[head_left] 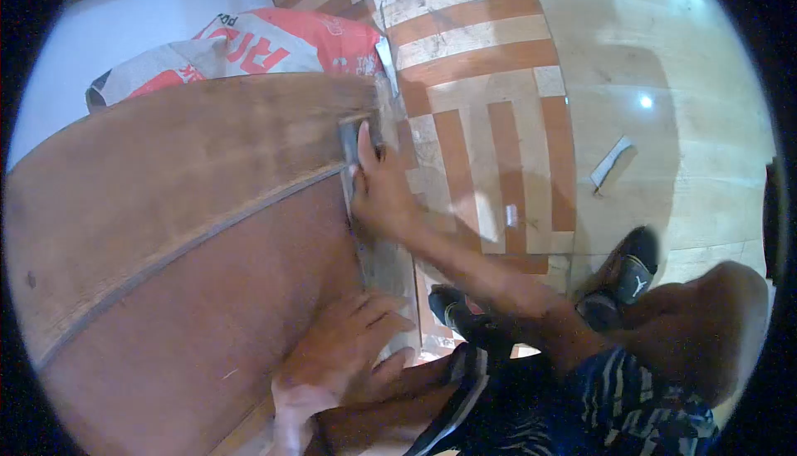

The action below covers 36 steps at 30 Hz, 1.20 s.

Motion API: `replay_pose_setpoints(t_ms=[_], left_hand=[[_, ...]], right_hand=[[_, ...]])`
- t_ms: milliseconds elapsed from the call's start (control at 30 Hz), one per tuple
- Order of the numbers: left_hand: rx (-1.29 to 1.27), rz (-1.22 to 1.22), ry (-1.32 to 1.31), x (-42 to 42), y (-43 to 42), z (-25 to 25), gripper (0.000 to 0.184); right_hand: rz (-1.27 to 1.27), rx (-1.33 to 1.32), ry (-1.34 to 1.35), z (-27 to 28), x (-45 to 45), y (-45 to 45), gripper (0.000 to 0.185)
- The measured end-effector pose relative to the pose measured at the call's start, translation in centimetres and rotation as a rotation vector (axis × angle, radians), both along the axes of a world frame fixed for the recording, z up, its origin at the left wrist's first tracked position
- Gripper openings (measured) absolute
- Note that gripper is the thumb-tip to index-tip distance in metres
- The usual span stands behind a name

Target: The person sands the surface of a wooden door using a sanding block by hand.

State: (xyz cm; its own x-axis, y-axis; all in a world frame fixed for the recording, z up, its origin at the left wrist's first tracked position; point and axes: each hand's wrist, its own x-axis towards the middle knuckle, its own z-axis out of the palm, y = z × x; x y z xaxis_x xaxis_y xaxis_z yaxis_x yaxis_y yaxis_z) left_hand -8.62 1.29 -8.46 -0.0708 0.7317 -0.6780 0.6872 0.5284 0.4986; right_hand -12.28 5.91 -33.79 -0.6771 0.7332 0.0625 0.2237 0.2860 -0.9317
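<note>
A large brown wooden panel (207,282) fills the left side, with a raised wooden border (174,149) along its far part and a grey line between the two. At the panel's right end, my right hand (382,186) presses a small flat grey piece (349,142) that looks like sandpaper against the border, index finger stretched along it. Nearer to me, my left hand (340,344) lies at the panel's right edge. Its fingers bend over that edge and its thumb is lower down, somewhat blurred.
Behind the panel lies a red and white printed sack (274,45). The floor has striped brown and cream tiles (477,124) and pale tiles. A white strip (612,161) lies on the right. My legs and a dark sandal (627,277) are at lower right.
</note>
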Motion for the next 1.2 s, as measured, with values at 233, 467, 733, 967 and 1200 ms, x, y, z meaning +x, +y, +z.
replay_pose_setpoints(t_ms=[233, 467, 733, 967, 1200], left_hand=[[-0.027, 0.048, -0.035, 0.3, 0.0, -0.1, 0.025], [0.154, 0.08, -0.098, 0.2, -0.1, -0.3, 0.026], [-0.032, 0.086, -0.048, 0.2, 0.4, -0.2, 0.023], [-0.005, 0.105, -0.136, -0.2, -0.2, -0.6, 0.028], [0.021, 0.111, -0.053, -0.6, 1.0, 1.0, 0.032]], right_hand=[[0.214, -0.549, -0.131, -5.4, -5.5, 6.8, 0.071], [-0.055, -0.064, 0.064, 1.4, 0.2, -2.3, 0.074], [0.005, -0.125, 0.06, -0.6, -2.1, 0.7, 0.073], [0.145, -0.284, -0.068, -4.1, -5.7, 5.9, 0.07], [0.227, -0.408, -0.004, 3.3, 0.0, 0.7, 0.085]])
